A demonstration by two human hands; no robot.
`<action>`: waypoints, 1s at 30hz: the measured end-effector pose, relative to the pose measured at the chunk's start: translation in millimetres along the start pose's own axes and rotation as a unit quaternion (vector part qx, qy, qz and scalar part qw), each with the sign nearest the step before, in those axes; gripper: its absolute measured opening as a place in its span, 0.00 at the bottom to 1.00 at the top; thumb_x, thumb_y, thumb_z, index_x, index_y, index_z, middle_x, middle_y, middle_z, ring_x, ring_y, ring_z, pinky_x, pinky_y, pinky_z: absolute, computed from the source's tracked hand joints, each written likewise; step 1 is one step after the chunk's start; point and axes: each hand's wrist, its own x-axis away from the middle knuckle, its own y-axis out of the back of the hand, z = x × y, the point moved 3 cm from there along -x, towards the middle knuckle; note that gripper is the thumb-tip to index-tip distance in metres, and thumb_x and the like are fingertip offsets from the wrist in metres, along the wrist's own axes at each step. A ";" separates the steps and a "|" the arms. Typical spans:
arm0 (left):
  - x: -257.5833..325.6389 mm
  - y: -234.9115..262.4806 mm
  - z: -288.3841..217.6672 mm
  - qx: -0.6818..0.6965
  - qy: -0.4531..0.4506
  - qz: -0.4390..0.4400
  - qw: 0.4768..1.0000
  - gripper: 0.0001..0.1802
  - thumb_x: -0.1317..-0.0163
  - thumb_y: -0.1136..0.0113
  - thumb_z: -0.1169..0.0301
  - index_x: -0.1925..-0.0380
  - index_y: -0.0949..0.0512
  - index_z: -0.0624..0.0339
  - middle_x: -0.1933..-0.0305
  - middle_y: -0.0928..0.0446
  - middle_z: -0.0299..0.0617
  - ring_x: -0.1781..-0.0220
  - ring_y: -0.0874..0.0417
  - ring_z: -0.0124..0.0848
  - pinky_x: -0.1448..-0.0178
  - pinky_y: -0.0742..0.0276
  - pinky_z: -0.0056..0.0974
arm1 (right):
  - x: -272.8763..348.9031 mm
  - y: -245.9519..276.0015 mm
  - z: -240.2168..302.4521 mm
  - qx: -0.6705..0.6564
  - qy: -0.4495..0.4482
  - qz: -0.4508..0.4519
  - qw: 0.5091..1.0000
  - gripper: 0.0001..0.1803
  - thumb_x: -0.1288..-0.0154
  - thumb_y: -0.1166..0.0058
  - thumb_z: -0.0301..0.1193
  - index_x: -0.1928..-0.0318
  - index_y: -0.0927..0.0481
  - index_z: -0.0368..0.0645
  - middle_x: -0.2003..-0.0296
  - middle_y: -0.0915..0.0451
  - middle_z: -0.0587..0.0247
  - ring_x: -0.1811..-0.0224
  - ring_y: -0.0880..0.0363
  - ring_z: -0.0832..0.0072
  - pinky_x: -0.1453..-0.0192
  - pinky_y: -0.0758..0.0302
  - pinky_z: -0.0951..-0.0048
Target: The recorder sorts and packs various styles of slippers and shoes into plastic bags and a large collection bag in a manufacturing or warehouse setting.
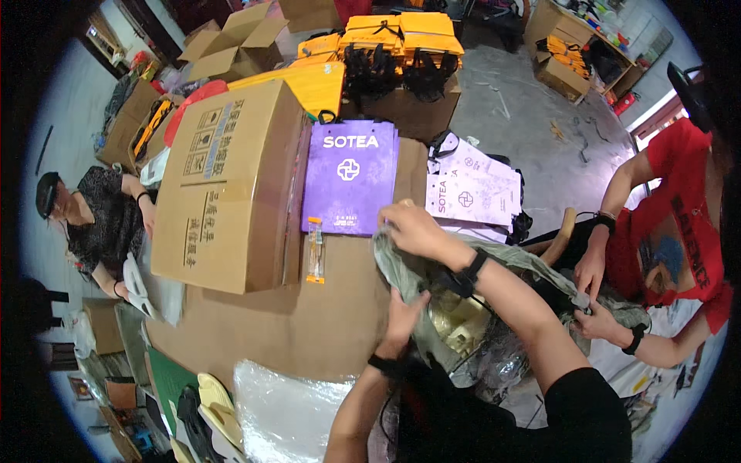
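Observation:
At the right side of the table, a grey-green woven sack [509, 257] hangs with its mouth spread wide. My right hand [414, 230] pinches the far left part of its rim. Lower down, my left hand [404, 315] is closed on the near left edge of the same sack. Inside the opening lie cream-coloured moulded parts [455, 322] and crumpled clear plastic wrap [505, 366]. Across from me, a co-worker's hands [594, 309] grip the sack's right edge.
A big taped carton [224, 193] stands on the brown table [270, 324] beside purple printed bags [351, 177]. Pale pink bags [475, 189] lie behind the sack. A small orange-ended packet [315, 251], clear plastic sheeting [289, 409] and a second person [100, 216] are at left.

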 end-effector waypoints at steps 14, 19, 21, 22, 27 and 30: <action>172.2 21.0 59.3 -0.080 0.279 0.129 0.948 0.23 0.36 0.47 0.55 0.63 0.25 0.69 0.71 0.24 0.41 0.70 0.26 0.26 0.65 0.29 0.38 | 369.5 58.0 108.0 0.164 -0.413 -0.172 0.879 0.11 0.43 0.41 0.32 0.71 0.29 0.40 0.72 0.27 0.56 0.66 0.27 0.59 0.62 0.34 0.63; 224.7 -17.1 -1.9 -0.069 0.305 0.193 0.930 0.21 0.37 0.45 0.54 0.71 0.26 0.66 0.75 0.27 0.37 0.77 0.29 0.26 0.75 0.36 0.35 | 508.8 -37.1 112.4 -0.434 -0.814 -0.169 0.349 0.37 0.46 0.55 0.68 0.65 0.26 0.43 0.65 0.21 0.58 0.63 0.24 0.63 0.53 0.27 0.60; 244.4 -33.6 -11.2 -0.086 0.214 0.221 0.948 0.22 0.37 0.46 0.55 0.76 0.26 0.66 0.79 0.28 0.35 0.79 0.32 0.25 0.75 0.37 0.37 | 484.0 -49.9 133.8 -0.723 -0.587 -0.105 0.348 0.47 0.51 0.63 0.75 0.51 0.27 0.45 0.51 0.23 0.57 0.52 0.24 0.59 0.44 0.30 0.50; 257.1 -47.2 -29.9 -0.179 0.205 0.238 0.932 0.19 0.36 0.46 0.56 0.73 0.25 0.63 0.81 0.29 0.33 0.82 0.33 0.23 0.78 0.38 0.33 | 471.5 -44.9 148.4 -0.719 -0.552 -0.142 0.398 0.50 0.52 0.63 0.75 0.45 0.30 0.44 0.48 0.25 0.56 0.48 0.26 0.58 0.43 0.32 0.49; 318.7 -92.1 -31.9 -0.368 -0.041 0.371 0.852 0.24 0.39 0.48 0.57 0.71 0.23 0.75 0.73 0.25 0.66 0.68 0.23 0.62 0.60 0.28 0.51 | 455.4 -18.5 176.8 -0.800 -0.424 -0.146 0.399 0.44 0.44 0.58 0.68 0.44 0.30 0.41 0.51 0.23 0.52 0.50 0.23 0.60 0.49 0.25 0.58; 361.0 -104.2 -32.3 -0.450 -0.174 0.453 0.750 0.18 0.39 0.47 0.63 0.69 0.26 0.73 0.60 0.25 0.65 0.58 0.25 0.60 0.52 0.30 0.52 | 460.4 -15.4 167.3 -0.773 -0.384 -0.136 0.487 0.20 0.33 0.54 0.37 0.49 0.27 0.32 0.58 0.21 0.52 0.64 0.21 0.67 0.58 0.23 0.67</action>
